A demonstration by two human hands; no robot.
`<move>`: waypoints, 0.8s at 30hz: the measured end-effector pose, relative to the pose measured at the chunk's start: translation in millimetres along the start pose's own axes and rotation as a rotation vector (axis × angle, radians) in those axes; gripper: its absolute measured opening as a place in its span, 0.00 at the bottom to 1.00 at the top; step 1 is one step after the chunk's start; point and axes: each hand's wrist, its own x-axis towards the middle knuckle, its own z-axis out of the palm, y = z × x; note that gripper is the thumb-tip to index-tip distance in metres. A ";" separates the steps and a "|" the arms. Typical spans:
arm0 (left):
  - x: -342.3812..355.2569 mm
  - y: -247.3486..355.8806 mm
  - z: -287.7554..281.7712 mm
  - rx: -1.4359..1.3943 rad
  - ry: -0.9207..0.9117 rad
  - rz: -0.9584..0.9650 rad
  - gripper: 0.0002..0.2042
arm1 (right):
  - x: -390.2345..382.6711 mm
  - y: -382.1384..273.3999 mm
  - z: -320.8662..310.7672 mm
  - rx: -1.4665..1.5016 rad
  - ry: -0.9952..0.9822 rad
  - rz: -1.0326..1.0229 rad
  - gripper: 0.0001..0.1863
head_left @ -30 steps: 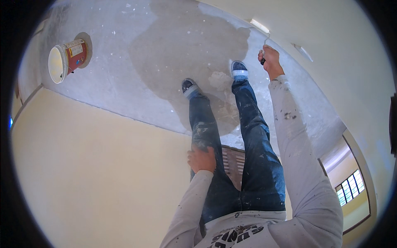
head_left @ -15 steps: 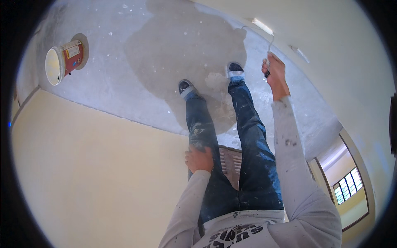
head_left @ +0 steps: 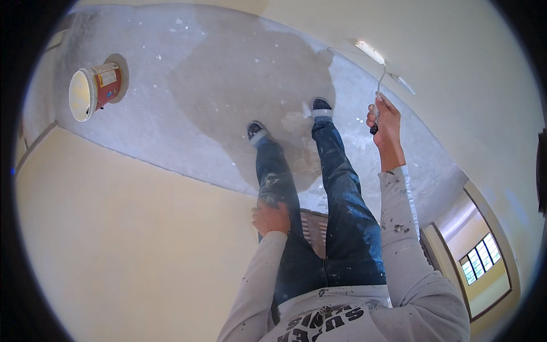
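Observation:
My right hand [head_left: 387,121] is closed around the handle of a paint roller [head_left: 370,52], its arm stretched out ahead and to the right. The roller's white sleeve lies against the pale wall [head_left: 456,68], and a thin bent wire frame joins it to the dark-ended handle. A pale streak shows on the wall beside the frame. My left hand [head_left: 271,218] rests on my left thigh, on dark, paint-stained jeans [head_left: 279,188]. Its fingers curl over the cloth, and it carries no tool.
A red and white paint bucket [head_left: 96,91] stands on the grey, speckled floor [head_left: 148,51] at the far left. A cream wall [head_left: 142,239] fills the lower left. To the lower right is a doorway [head_left: 484,256] with a barred window [head_left: 480,258] beyond.
The paint roller and my right hand have shifted slightly right and nearer to me, the sleeve still at the wall. My left hand stays on my thigh. The view has tilted a little.

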 end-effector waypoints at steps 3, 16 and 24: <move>4.3 1.5 -3.2 -0.032 -0.041 -0.028 0.32 | -30.0 -20.5 18.7 -0.041 0.023 -0.005 0.17; -4.7 -3.5 -10.0 -0.078 -0.042 -0.029 0.33 | -22.2 -23.2 49.2 0.000 -0.079 0.026 0.12; -0.9 -18.0 -24.4 -0.171 -0.082 0.013 0.33 | 16.2 40.9 11.5 -0.093 -0.137 0.046 0.08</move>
